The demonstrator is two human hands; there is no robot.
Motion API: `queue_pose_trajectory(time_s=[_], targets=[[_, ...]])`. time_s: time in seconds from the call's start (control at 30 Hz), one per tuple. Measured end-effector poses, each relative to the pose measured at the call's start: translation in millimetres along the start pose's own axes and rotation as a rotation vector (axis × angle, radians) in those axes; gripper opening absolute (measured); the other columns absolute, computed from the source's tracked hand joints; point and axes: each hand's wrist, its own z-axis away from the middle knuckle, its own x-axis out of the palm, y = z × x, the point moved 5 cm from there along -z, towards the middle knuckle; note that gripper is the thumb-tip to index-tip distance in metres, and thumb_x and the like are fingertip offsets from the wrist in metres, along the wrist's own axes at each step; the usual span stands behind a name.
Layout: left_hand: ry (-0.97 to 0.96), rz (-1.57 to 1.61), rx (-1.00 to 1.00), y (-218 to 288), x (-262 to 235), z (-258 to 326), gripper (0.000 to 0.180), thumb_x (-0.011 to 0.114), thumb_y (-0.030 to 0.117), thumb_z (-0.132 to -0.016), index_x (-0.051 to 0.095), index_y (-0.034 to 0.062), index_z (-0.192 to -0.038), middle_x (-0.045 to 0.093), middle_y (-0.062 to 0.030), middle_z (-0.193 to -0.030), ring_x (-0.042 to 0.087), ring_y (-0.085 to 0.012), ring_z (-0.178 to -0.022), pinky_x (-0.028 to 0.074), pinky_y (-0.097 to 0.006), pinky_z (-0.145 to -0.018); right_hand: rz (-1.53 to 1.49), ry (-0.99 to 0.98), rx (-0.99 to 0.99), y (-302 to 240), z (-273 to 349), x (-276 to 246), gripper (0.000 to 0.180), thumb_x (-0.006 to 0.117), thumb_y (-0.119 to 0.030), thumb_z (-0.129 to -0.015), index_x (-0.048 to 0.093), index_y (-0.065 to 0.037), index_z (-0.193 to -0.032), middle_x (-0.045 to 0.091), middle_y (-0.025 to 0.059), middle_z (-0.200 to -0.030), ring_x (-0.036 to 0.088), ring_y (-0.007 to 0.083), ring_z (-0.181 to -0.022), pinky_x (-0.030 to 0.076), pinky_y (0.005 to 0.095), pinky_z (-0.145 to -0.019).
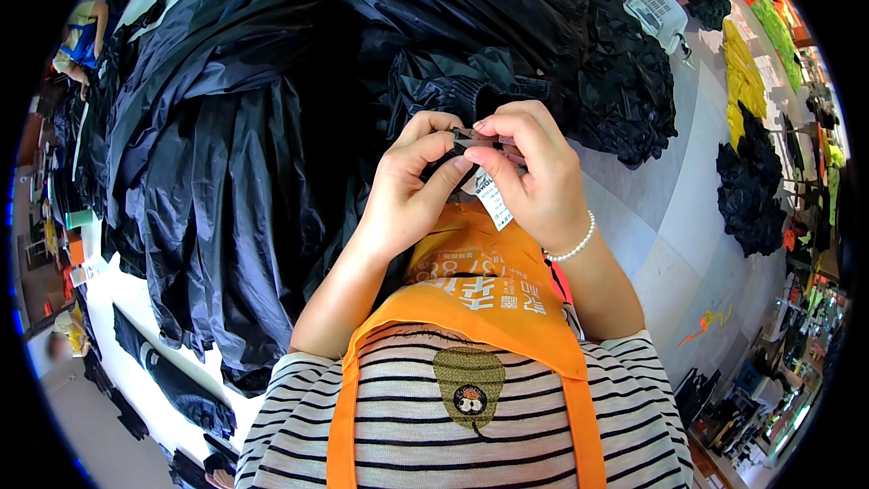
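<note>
In front of my chest, my left hand [412, 172] is closed, thumb and fingers pinching the edge of a dark garment [444, 91] with a ribbed band. My right hand [529, 167] is closed too, its thumb and forefinger around a small greyish pointed tool that looks like thread snips [472, 139]. The tips of both hands nearly meet at this spot. A white label [491, 200] with print hangs below my right thumb. Fingers hide much of the tool and of the fabric between them.
Big heaps of shiny black garments [217, 154] fill the left and far side. A white plastic basket [654, 2] stands at the far right by a black pile [629, 81]. Yellow cloth [744, 72] lies on the grey floor [634, 208]. Another person [83, 41] is at far left.
</note>
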Motion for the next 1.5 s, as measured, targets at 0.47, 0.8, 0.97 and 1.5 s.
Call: queue_pose_trajectory(time_s=[0.47, 0.8, 0.97, 1.5], targets=[[-0.022, -0.01, 0.0, 0.1, -0.3, 0.2, 0.011, 0.06, -0.004, -0.084, 0.064, -0.0029, -0.093, 0.054, -0.0099, -0.105, 0.055, -0.0178, -0.089, 0.045, -0.026, -0.078, -0.462, 0.051, 0.397, 19.7, 5.9, -10.0, 0.018, 0.071, -0.003, -0.082, 0.063, 0.0, -0.098, 0.057, 0.0002, -0.088, 0.048, 0.0027, -0.066, 0.041, 0.0177, -0.06], [0.013, -0.123, 0.099, 6.0, -1.3, 0.1, 0.012, 0.059, -0.008, -0.083, 0.064, -0.0029, -0.093, 0.051, -0.0099, -0.107, 0.054, -0.0173, -0.093, 0.045, -0.024, -0.078, -0.684, 0.105, 0.628, 35.7, 12.6, -0.6, 0.014, 0.066, -0.008, -0.088, 0.065, -0.001, -0.076, 0.058, -0.0034, -0.072, 0.046, 0.0014, -0.063, 0.037, 0.019, -0.057], [0.075, 0.217, -0.029, -6.4, -10.7, -1.1, 0.016, 0.058, -0.006, -0.087, 0.067, -0.0024, -0.1, 0.049, -0.0045, -0.109, 0.053, -0.0105, -0.096, 0.047, -0.022, -0.082, -0.184, 0.037, 0.507, 56.0, 25.1, -39.0, 0.013, 0.071, -0.012, -0.085, 0.065, -0.002, -0.078, 0.057, -0.001, -0.073, 0.044, 0.0024, -0.06, 0.036, 0.0205, -0.053], [0.019, 0.139, -0.029, -7.7, -7.3, 1.8, 0.014, 0.056, 0.0, -0.09, 0.066, -0.004, -0.099, 0.051, -0.0054, -0.108, 0.052, -0.01, -0.094, 0.045, -0.021, -0.081, -0.016, 0.161, 0.093, 14.8, -0.7, -10.7, 0.016, 0.064, 0.01, -0.076, 0.059, -0.003, -0.084, 0.057, 0.0082, -0.08, 0.057, 0.0185, -0.064, 0.047, 0.0265, -0.06]])
